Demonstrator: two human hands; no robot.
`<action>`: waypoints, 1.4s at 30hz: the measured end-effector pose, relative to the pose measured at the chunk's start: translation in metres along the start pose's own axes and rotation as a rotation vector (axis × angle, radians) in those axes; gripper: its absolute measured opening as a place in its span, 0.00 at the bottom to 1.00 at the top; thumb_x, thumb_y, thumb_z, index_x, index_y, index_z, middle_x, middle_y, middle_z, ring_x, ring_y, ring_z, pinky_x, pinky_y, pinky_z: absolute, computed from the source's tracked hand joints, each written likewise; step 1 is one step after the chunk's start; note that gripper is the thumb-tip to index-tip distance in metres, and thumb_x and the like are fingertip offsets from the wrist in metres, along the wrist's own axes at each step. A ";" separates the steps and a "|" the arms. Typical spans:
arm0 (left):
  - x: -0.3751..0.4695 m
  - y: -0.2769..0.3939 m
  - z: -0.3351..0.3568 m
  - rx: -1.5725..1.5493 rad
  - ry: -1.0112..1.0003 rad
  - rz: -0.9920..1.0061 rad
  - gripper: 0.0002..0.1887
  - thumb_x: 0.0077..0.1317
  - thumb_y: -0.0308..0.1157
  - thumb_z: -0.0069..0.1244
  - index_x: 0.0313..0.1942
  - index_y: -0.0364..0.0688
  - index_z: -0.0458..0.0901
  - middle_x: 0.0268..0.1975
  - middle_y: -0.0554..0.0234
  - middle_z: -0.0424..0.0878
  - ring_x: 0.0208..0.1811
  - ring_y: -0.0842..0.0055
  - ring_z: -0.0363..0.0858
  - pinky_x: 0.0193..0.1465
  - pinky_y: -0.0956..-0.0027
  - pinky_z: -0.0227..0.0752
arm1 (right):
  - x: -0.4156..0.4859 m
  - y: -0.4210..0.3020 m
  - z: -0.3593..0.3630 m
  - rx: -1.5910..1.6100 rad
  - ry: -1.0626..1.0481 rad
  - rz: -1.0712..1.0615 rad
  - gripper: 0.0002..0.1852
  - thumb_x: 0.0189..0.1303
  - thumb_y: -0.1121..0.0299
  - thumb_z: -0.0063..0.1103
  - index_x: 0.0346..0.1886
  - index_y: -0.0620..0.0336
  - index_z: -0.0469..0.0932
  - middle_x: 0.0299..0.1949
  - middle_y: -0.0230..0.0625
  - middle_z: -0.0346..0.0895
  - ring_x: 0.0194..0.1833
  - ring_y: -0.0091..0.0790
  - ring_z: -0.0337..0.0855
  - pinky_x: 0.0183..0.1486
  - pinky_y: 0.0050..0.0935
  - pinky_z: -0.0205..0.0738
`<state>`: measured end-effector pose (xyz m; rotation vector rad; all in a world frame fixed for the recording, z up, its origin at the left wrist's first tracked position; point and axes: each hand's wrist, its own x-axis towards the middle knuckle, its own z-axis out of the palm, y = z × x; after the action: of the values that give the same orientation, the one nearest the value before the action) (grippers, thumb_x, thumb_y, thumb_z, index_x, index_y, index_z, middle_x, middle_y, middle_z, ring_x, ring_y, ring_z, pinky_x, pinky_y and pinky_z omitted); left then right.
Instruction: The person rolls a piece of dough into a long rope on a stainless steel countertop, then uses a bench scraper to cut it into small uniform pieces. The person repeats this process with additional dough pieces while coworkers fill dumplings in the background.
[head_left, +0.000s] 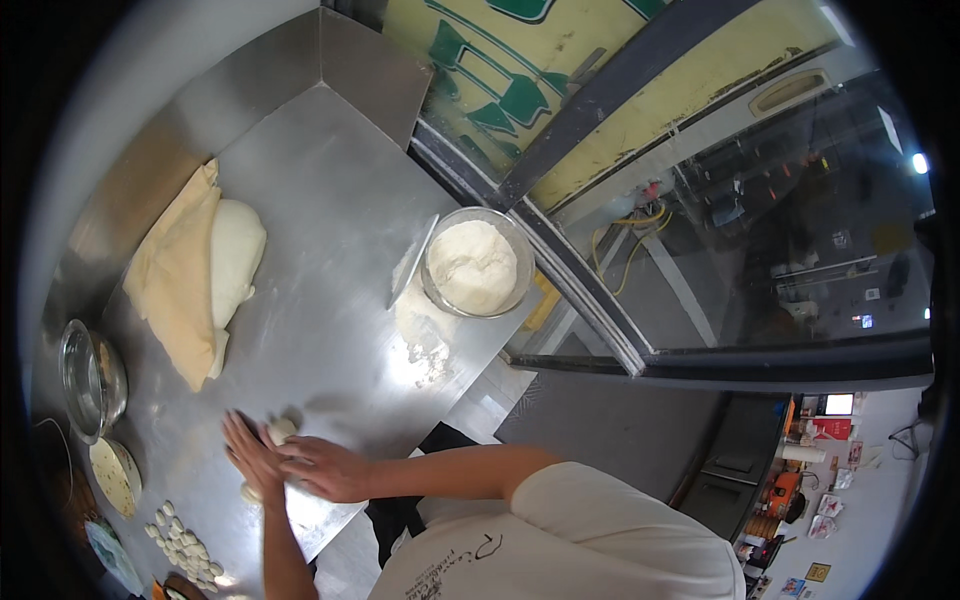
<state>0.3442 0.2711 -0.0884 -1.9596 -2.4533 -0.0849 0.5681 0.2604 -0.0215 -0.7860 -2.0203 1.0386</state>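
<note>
My left hand (255, 456) lies palm down over dough on the stainless steel worktop (322, 330), its fingers stretched out. One lump of pale dough (282, 430) shows past its thumb side, and another bit of dough (250, 494) shows by the heel of the palm. Whether these are one piece is hidden under the hands. My right hand (330, 469) reaches across from the right, with its fingers bent against the left hand and close to the upper lump. Farther up the worktop, a large mass of white dough (238, 255) is partly covered by a tan cloth (172, 277).
A bowl of flour (474, 266) stands near the worktop's right edge. A thin flat metal piece (414, 262) leans on it above spilled flour (427, 330). Along the left are a metal bowl (94, 382), a bowl of yellowish mixture (114, 478) and several small dough pieces (184, 547). Glass panels (720, 225) border the right.
</note>
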 end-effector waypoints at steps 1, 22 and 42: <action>0.030 -0.008 0.007 0.020 0.067 -0.044 0.33 0.88 0.49 0.42 0.84 0.40 0.63 0.86 0.49 0.65 0.88 0.51 0.59 0.85 0.40 0.53 | 0.013 -0.002 0.019 0.017 0.011 -0.054 0.29 0.67 0.72 0.71 0.71 0.62 0.76 0.76 0.50 0.67 0.80 0.59 0.67 0.79 0.56 0.69; -0.078 -0.071 -0.035 -0.103 -0.040 0.324 0.38 0.85 0.49 0.42 0.83 0.30 0.60 0.85 0.34 0.61 0.89 0.41 0.54 0.88 0.33 0.40 | 0.045 0.022 0.067 -0.574 -0.200 0.113 0.38 0.67 0.50 0.66 0.74 0.67 0.77 0.84 0.62 0.61 0.87 0.61 0.53 0.87 0.64 0.44; -0.145 -0.092 -0.075 -0.263 -0.330 -0.096 0.40 0.75 0.47 0.56 0.82 0.41 0.66 0.85 0.48 0.64 0.89 0.52 0.55 0.87 0.28 0.40 | 0.007 0.008 0.012 -0.810 -0.350 0.309 0.40 0.68 0.50 0.70 0.82 0.50 0.74 0.85 0.62 0.55 0.86 0.71 0.52 0.84 0.76 0.45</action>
<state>0.2841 0.1065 -0.0225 -2.1023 -2.8781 -0.0944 0.5564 0.2645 -0.0309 -1.4410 -2.7231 0.4966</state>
